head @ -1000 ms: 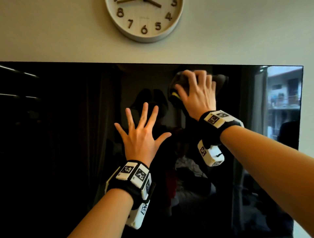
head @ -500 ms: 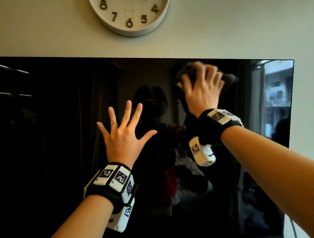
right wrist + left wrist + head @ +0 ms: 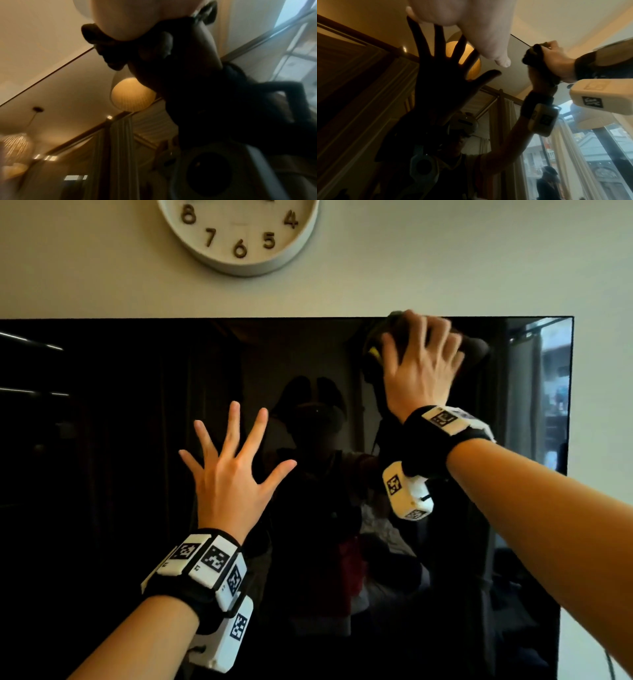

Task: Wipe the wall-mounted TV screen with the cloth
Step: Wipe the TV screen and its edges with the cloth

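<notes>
The black wall-mounted TV screen (image 3: 102, 474) fills most of the head view. My right hand (image 3: 421, 364) grips a bunched dark cloth (image 3: 474, 345) and presses it against the screen's top edge, toward the upper right corner. Its fingers curl over the cloth and reach just past the top edge. In the left wrist view the right hand (image 3: 556, 56) is wrapped round the cloth (image 3: 534, 56). In the right wrist view the cloth (image 3: 102, 44) lies under my palm. My left hand (image 3: 229, 474) is spread flat near the screen's middle, holding nothing.
A round wall clock (image 3: 239, 234) hangs just above the TV. Bare wall (image 3: 603, 371) runs along the TV's right edge, and a thin cable (image 3: 613, 669) hangs at the bottom right. The screen reflects the room, lamps and a window.
My right hand has slid the cloth up and to the right, from just below the top edge onto it. The left hand has stayed spread on the screen.
</notes>
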The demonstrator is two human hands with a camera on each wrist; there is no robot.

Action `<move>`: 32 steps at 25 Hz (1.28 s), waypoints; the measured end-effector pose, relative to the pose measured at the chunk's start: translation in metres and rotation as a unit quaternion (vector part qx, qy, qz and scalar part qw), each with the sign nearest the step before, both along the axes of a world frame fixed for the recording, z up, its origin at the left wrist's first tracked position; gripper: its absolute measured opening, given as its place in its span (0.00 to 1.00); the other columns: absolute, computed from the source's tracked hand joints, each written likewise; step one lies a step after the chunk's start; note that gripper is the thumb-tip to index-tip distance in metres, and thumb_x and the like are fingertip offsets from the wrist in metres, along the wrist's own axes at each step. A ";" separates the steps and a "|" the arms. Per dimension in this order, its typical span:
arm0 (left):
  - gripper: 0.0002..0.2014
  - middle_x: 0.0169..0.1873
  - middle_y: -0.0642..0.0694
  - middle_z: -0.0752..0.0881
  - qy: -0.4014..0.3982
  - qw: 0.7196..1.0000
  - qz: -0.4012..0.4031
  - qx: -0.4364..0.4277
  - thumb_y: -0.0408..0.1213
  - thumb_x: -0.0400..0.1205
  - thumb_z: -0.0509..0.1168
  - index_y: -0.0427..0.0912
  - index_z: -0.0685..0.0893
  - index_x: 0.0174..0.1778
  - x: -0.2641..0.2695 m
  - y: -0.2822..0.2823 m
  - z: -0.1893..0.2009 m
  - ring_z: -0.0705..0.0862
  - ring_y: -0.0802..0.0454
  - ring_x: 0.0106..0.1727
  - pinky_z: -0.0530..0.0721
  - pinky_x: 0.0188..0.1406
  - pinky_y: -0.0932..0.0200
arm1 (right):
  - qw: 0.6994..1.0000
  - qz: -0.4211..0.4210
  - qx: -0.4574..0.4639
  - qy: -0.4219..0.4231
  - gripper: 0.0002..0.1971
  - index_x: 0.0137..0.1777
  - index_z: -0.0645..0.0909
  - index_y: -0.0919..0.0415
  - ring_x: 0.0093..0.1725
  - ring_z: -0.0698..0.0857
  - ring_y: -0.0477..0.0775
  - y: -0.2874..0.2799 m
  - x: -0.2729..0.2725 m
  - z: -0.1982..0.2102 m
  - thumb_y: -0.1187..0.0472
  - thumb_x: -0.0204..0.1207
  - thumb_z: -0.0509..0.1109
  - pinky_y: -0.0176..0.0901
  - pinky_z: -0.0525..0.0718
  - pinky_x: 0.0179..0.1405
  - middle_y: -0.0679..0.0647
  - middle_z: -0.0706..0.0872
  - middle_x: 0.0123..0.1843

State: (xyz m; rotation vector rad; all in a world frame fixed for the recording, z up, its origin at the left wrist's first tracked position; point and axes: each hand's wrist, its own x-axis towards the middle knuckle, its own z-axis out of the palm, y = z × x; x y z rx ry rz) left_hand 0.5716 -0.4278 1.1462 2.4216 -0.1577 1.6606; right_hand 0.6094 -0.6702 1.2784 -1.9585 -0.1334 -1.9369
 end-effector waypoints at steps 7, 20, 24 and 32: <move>0.43 0.87 0.47 0.47 0.015 0.998 -0.035 0.050 0.74 0.77 0.52 0.60 0.53 0.86 -0.004 -0.087 0.006 0.45 0.31 0.86 0.54 0.72 0.14 | 0.996 0.025 0.084 0.033 0.24 0.71 0.69 0.50 0.62 0.70 0.65 -0.033 -0.002 0.007 0.39 0.80 0.57 0.56 0.66 0.59 0.60 0.71 0.67; 0.45 0.87 0.47 0.51 0.004 1.000 -0.015 0.019 0.74 0.74 0.55 0.59 0.53 0.86 0.011 -0.116 0.002 0.46 0.37 0.87 0.46 0.69 0.12 | 1.000 -0.010 -0.028 0.000 0.23 0.69 0.72 0.49 0.59 0.72 0.63 -0.089 0.009 -0.012 0.38 0.78 0.58 0.56 0.69 0.56 0.59 0.74 0.62; 0.45 0.87 0.46 0.53 -0.006 1.000 -0.010 0.023 0.73 0.74 0.57 0.58 0.56 0.86 0.012 -0.117 0.002 0.48 0.36 0.86 0.48 0.68 0.11 | 0.997 0.022 0.077 0.020 0.24 0.69 0.70 0.49 0.60 0.71 0.63 -0.095 0.009 -0.013 0.39 0.78 0.58 0.55 0.67 0.58 0.59 0.73 0.64; 0.45 0.86 0.43 0.56 -0.017 1.000 0.000 0.023 0.71 0.73 0.59 0.56 0.58 0.85 0.009 -0.119 0.002 0.50 0.35 0.86 0.48 0.69 0.11 | 0.998 0.001 0.063 0.018 0.23 0.70 0.70 0.50 0.61 0.71 0.62 -0.137 0.008 -0.012 0.40 0.80 0.57 0.53 0.66 0.57 0.59 0.72 0.64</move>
